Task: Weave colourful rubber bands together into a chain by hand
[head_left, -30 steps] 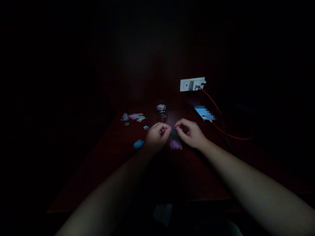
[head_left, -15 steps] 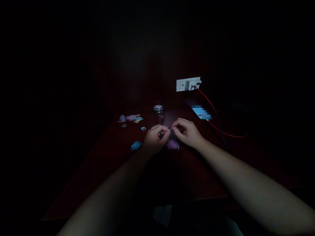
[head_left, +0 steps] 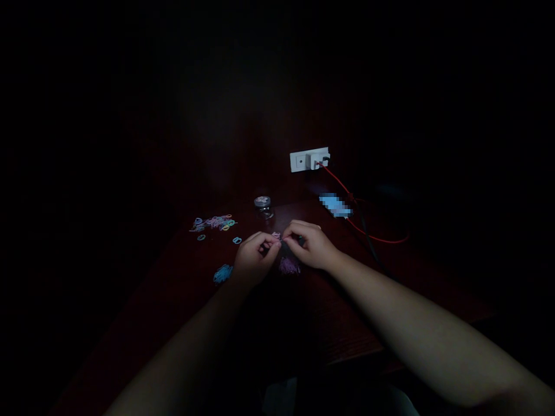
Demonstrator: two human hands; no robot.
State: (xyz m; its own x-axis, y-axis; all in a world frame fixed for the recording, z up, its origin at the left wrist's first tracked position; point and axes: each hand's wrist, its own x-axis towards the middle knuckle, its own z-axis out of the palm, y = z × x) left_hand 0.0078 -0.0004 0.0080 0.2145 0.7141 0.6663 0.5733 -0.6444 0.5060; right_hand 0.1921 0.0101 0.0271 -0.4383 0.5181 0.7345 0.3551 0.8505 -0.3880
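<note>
So we've got both hands over a dark reddish table (head_left: 173, 306), fingertips almost meeting. Our left hand (head_left: 255, 257) and right hand (head_left: 310, 245) each have thumb and fingers pinched on a tiny thin thing (head_left: 281, 240) right between them; it's too small and dim for us to say exactly what. Pink bits (head_left: 276, 235) show just behind our left fingertips.

Elbow-room-wise, the purple pile (head_left: 289, 266) sits in the gap between our hands, on the near side, so that's snug. The blue pile (head_left: 222, 273) is just beside our left wrist. Further out there's a loose pale-blue band (head_left: 236, 240), then the mixed-colour bands (head_left: 215, 222) well apart from us. The clear jar (head_left: 262, 203) stands beyond our hands, and the phone (head_left: 335, 205) with its red cable (head_left: 381, 238) bounds the far right. Front edge (head_left: 355, 357) is well back from our hands; the left edge fades into shadow.
</note>
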